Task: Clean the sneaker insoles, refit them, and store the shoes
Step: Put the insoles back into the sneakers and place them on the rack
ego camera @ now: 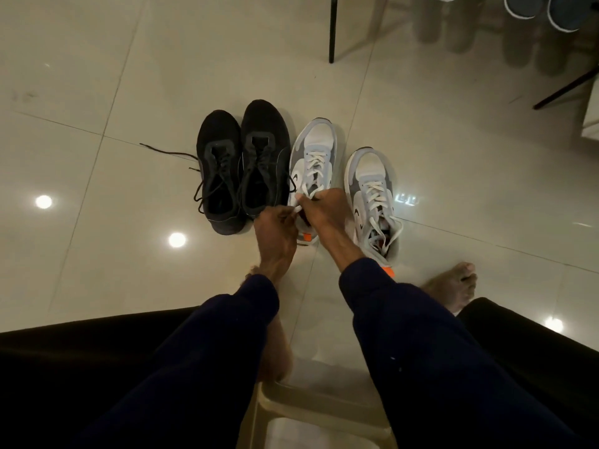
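Two pairs of sneakers stand side by side on the tiled floor. The black pair is on the left, its laces undone. The grey-and-white pair is on the right: one sneaker under my hands, the other a little nearer and to its right. My left hand pinches a white lace end at that first sneaker's opening. My right hand grips the laces over its tongue. The heel and opening of this sneaker are hidden by my hands. No insole is visible.
Black chair legs stand at the back. More shoes sit at the top right edge. A beige plastic stool is under me, between my legs. My bare foot rests on the floor at the right.
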